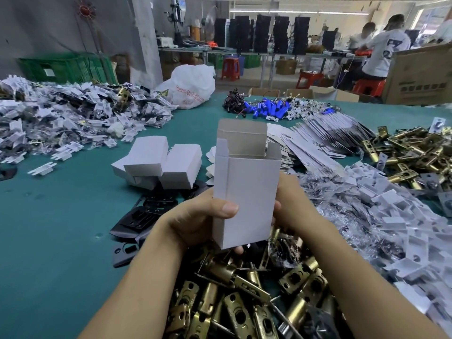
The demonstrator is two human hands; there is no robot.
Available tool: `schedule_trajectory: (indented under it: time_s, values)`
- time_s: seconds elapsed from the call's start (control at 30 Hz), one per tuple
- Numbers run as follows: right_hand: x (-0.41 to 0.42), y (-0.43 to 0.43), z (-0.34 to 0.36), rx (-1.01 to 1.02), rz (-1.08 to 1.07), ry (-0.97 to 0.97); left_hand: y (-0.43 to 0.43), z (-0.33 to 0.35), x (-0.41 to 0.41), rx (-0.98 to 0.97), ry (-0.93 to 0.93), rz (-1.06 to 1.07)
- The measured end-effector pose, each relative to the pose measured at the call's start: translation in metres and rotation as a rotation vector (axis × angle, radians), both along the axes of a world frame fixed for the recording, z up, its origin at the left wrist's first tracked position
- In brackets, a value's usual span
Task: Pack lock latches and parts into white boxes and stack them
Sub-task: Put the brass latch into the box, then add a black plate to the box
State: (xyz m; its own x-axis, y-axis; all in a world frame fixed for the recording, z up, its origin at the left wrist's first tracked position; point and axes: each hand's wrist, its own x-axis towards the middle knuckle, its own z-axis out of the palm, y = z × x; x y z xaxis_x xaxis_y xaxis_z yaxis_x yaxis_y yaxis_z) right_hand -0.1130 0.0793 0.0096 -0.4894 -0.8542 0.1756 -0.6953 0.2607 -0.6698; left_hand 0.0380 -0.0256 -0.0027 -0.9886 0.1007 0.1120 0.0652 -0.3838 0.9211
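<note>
One box (247, 192) — left hand (195, 220), right hand (292, 203)

Both bare forearms reach forward and converge, wrists close together. The left hand (195, 222) grips the white box (247, 192) from its left side, with the thumb flat across the front and the fingers wrapped behind. The right hand (292, 204) holds the opposite edge, its fingers mostly hidden behind the box.

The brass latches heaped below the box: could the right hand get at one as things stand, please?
Probably yes, once it lets go: the right hand holds the white box with the left hand, and the brass latches lie uncovered just beneath it.
</note>
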Motion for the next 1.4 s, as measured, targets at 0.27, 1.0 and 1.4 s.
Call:
schedule_trajectory:
  time_s: [0.27, 1.0, 1.4]
  values:
    - [-0.01, 0.025, 0.011, 0.006, 0.181, -0.052, -0.002, -0.002, 0.002, 0.119, -0.076, 0.073]
    - [0.009, 0.019, 0.001, 0.161, 0.329, 0.082, -0.002, 0.002, 0.001, 0.363, 0.207, 0.105]
    - [-0.017, 0.055, 0.029, -0.395, -0.143, -0.496, 0.001, 0.002, 0.0, 0.11, -0.086, 0.184]
